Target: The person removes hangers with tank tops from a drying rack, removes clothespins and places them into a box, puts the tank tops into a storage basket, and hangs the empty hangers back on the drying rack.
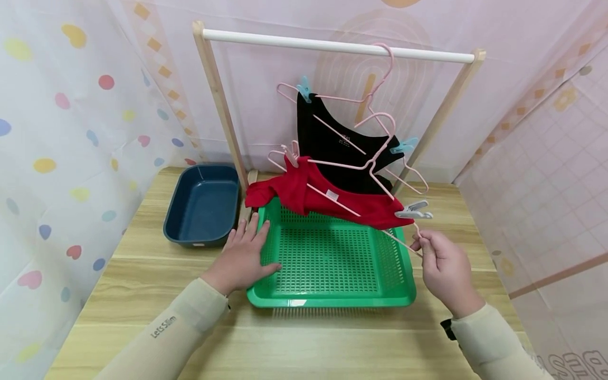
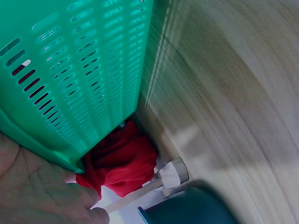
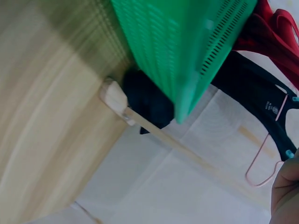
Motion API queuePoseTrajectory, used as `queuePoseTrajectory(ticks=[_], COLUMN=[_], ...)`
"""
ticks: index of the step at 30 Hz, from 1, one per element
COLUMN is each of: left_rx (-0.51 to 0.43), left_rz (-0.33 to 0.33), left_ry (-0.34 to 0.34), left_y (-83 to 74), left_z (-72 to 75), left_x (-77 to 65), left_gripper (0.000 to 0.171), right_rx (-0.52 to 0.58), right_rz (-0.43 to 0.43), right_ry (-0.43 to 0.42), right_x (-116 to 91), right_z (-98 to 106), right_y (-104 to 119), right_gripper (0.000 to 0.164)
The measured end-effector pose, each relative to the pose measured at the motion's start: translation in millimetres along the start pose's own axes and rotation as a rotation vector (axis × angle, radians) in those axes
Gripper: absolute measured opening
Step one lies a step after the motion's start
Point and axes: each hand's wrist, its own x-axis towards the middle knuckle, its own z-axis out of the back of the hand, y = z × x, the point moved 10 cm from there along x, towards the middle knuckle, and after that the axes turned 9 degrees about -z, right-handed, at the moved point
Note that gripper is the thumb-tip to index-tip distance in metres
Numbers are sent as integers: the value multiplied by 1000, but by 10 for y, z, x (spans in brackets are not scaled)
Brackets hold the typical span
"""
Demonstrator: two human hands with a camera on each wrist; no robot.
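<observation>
My right hand point(image 1: 444, 266) pinches the right end of a pink hanger point(image 1: 342, 164) over the basket's right side. A red garment point(image 1: 332, 198) hangs on that hanger, fixed by a pink clothespin point(image 1: 291, 156) on the left and a grey clothespin point(image 1: 414, 211) on the right. My left hand point(image 1: 244, 258) lies with spread fingers on the left rim of a green basket point(image 1: 332, 302). In the left wrist view, red cloth point(image 2: 126, 161) droops beyond the basket's corner. Behind it, a black garment point(image 1: 328, 134) hangs from another pink hanger point(image 1: 383, 63), held by blue clothespins point(image 1: 404, 145).
A wooden rack with a white rod point(image 1: 294, 42) stands at the back of the table point(image 1: 304, 343); the black garment's hanger hooks over it. To the left sits a dark blue basin point(image 1: 201, 206). Patterned curtains point(image 1: 62, 132) enclose the table at the back and sides.
</observation>
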Motion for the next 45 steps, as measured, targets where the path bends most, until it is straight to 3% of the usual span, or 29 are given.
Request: queuePoseTrajectory(ticks=[22, 31, 45], left_rx=[-11, -22, -37], left_rz=[14, 20, 27], left_ry=[6, 12, 12], left_y=[11, 5, 29], left_z=[25, 30, -8], left_x=[15, 19, 24], left_gripper=[106, 105, 106], right_rx=[53, 23, -29], right_rz=[-85, -151, -173], right_ry=[99, 144, 206], right_x=[-272, -343, -415], right_z=[-80, -107, -163], right_y=[-401, -579, -719], right_gripper=[19, 18, 18])
